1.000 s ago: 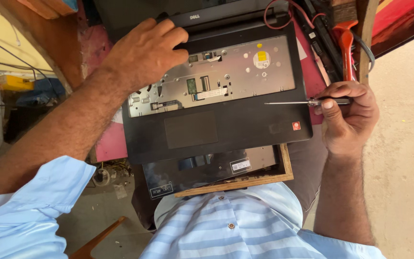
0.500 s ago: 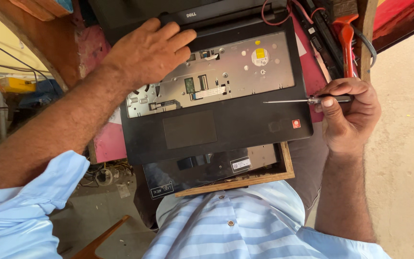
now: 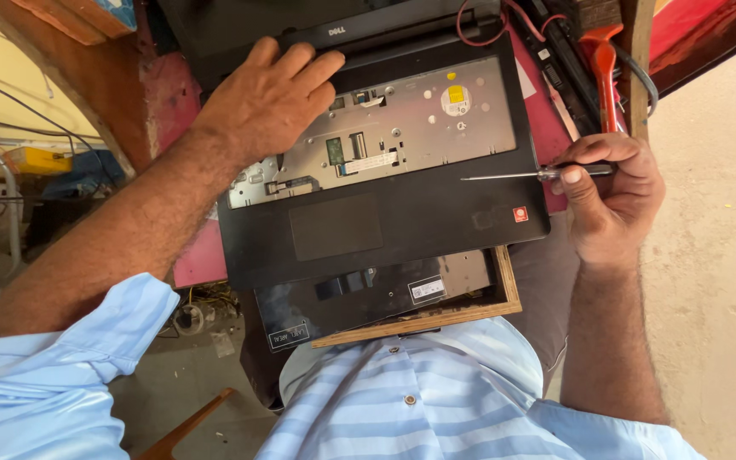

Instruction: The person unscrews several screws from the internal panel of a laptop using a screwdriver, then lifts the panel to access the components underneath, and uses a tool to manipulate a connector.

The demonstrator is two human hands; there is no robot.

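left hand [image 3: 270, 98] on laptop [image 3: 402, 196] — right hand [image 3: 611, 200] gripping screwdriver [image 3: 538, 174]

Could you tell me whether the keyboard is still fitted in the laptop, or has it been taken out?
Out: the laptop shows a bare metal keyboard tray with ribbon connectors and no keys.

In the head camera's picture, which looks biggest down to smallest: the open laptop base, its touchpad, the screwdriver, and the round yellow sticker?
1. Laptop base, by far the largest.
2. Touchpad.
3. Screwdriver in the right hand: longer than the touchpad is wide, but much thinner, so this rank is unsure.
4. Yellow sticker, smallest.
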